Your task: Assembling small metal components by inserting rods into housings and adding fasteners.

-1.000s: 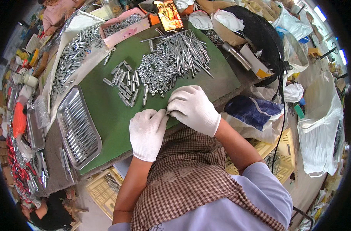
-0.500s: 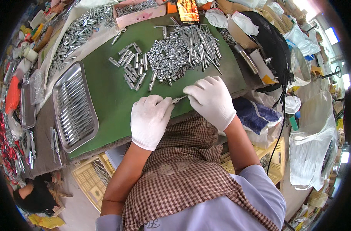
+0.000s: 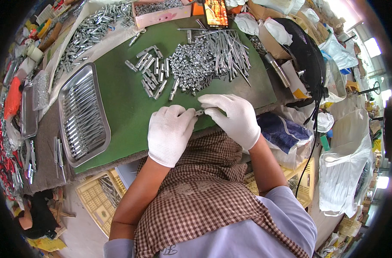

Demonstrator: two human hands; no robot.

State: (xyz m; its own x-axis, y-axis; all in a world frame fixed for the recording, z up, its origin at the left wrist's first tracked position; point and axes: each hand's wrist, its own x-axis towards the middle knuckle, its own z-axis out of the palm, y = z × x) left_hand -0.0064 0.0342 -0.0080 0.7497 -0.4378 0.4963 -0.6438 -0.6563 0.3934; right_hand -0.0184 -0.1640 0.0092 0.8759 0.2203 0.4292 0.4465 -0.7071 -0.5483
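Observation:
My left hand [image 3: 170, 135], in a white knit glove, pinches a small silver metal fitting [image 3: 199, 112] over the near edge of the green mat [image 3: 123, 107]. Most of that part is hidden by the fingertips. My right hand [image 3: 233, 120], gloved the same way, closes its thumb and fingers at the fitting's right end; whether a thin rod is still between them is hidden. Beyond my hands lie a heap of short metal collars [image 3: 189, 64], a bundle of thin metal rods [image 3: 232, 53] and several finished-looking cylindrical fittings [image 3: 151, 71].
At left, a steel tray [image 3: 106, 137] holds a row of rods with fittings. A pink box [image 3: 161, 16] of small parts and a lit phone [image 3: 215, 13] stand at the back. A black mesh bag [image 3: 305, 56] is at right; yellow crates [image 3: 90, 195] sit below the table.
My right hand has shifted left, nearer my left fingertips, and the thin rod seen between the hands no longer shows. The whole view has moved slightly.

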